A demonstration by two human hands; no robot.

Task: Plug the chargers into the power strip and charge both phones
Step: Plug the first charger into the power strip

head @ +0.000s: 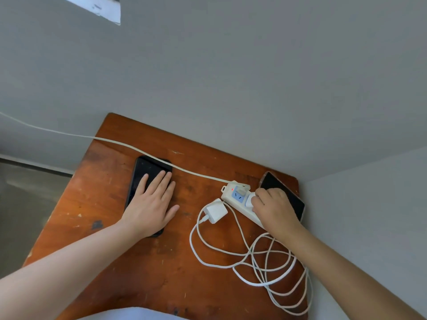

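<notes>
A black phone (147,169) lies face up on the left of the wooden table (115,262). My left hand (152,204) rests flat on it, fingers spread. A white power strip (235,195) with a red light lies at the right; my right hand (275,209) grips a white charger (249,200) seated in its second socket. A second white charger (215,211) lies loose just left of the strip. Tangled white cables (265,262) spread over the table's near right. A second dark phone (277,183) lies behind my right hand, partly hidden.
The strip's white power cord (115,142) runs left across the table and over the black phone's top, off toward the wall. Grey walls close the table in at the back and right. Floor shows at the left beyond the table edge.
</notes>
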